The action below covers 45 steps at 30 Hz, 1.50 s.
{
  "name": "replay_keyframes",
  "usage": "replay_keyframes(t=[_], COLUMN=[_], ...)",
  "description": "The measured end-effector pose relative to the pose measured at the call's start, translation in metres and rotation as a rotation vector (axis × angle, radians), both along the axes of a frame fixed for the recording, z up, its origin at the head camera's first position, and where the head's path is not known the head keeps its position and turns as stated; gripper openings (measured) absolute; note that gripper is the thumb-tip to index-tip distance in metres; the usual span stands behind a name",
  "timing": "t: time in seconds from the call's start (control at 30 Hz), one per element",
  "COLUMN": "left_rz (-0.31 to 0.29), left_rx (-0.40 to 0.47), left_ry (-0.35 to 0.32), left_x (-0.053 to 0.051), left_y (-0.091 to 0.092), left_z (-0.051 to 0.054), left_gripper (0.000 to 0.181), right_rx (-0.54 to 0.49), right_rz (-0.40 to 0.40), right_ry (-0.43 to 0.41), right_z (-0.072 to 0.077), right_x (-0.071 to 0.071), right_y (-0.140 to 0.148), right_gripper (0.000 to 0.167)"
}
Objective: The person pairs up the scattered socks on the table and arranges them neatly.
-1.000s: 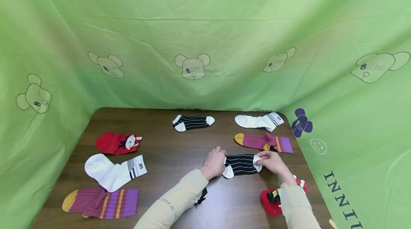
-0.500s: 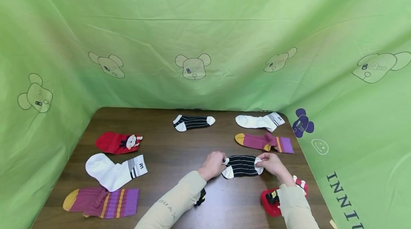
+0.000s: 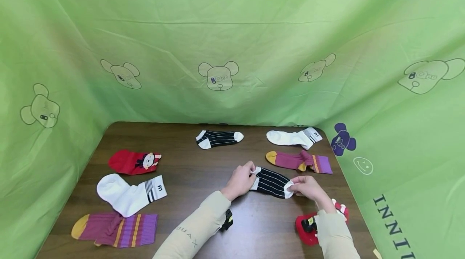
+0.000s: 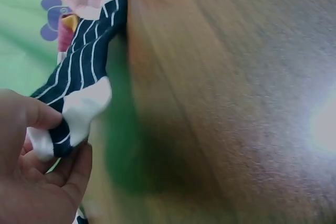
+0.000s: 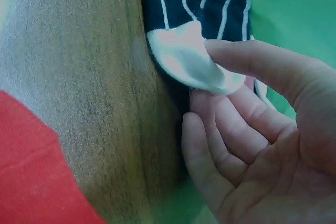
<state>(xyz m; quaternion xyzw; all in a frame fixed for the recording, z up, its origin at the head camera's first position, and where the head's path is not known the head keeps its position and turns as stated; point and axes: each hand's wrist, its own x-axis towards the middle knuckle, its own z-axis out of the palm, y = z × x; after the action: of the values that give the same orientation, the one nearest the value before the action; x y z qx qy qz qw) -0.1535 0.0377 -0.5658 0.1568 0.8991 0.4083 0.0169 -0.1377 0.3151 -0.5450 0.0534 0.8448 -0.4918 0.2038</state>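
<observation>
Between both hands a black ankle sock point(image 3: 270, 182) with white stripes, white heel and white toe is held stretched out. My left hand point(image 3: 239, 180) pinches its cuff end; in the left wrist view the thumb lies on the black fabric point(image 4: 79, 61) near the white heel. My right hand point(image 3: 306, 187) pinches the white toe, thumb on top and fingers beneath, as the right wrist view shows at the toe point(image 5: 184, 59). The sock appears lifted off the table in the left wrist view. A matching striped sock point(image 3: 219, 138) lies flat at the back.
On the left of the brown table point(image 3: 196, 170) lie a red sock point(image 3: 127, 161), a white sock point(image 3: 125, 194) and a purple-yellow sock point(image 3: 116, 230). A white sock point(image 3: 290, 136) and a purple-yellow sock point(image 3: 290, 159) lie back right. Another red sock point(image 3: 304, 230) is partly under the right sleeve.
The held striped sock has tilted, its cuff end moving farther from the body and its toe end slightly nearer. Both hands keep their hold; the other socks have not moved.
</observation>
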Motion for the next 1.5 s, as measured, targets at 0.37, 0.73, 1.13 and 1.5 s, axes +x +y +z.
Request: replay_keyframes(t=[0.37,0.73,1.13,1.5], left_rz=[0.057,0.161,0.219,0.229], left_rx=[0.172,0.242,0.291,0.298], left_ry=[0.023,0.014,0.003,-0.019], left_x=[-0.009,-0.019,-0.024,-0.028], left_y=[-0.006,-0.016,-0.029,-0.035], left_z=[0.013,0.015,0.014,0.017], left_gripper=[0.01,0.008,0.009,0.006], right_rx=[-0.07,-0.425,-0.561,-0.544], right_rz=[0.125,0.051,-0.001,-0.105], right_ry=[-0.016,0.006,0.053,0.016], right_z=[0.0,-0.01,-0.016,-0.011], right_x=[0.001,-0.008,-0.014,-0.016], right_y=[-0.006,-0.019,-0.029,-0.038], right_gripper=[0.024,0.004,0.019,0.018])
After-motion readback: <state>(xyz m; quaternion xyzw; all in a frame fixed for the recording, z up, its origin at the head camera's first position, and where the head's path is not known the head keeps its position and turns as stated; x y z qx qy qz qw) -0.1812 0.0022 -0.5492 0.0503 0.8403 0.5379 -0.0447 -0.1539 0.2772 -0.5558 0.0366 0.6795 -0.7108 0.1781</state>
